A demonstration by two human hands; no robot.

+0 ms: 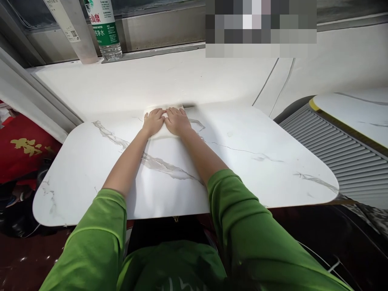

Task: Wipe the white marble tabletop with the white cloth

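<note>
A pale cream cloth [165, 132] lies flat at the far edge of the white marble-patterned table [257, 173]. My left hand [154, 121] rests palm down on its left part, fingers spread a little and pointing to the wall. Beside it, my right hand [177, 120] presses flat on the cloth's right part. The two hands touch or nearly touch at the thumbs. Both palms and whatever lies under them are hidden.
On the ledge behind stand a water bottle [104, 30] with a green label and a tall translucent container [75, 32]. A red bag [27, 149] is at the left. Right of the table are a grey ribbed panel [339, 149] and another tabletop [360, 113].
</note>
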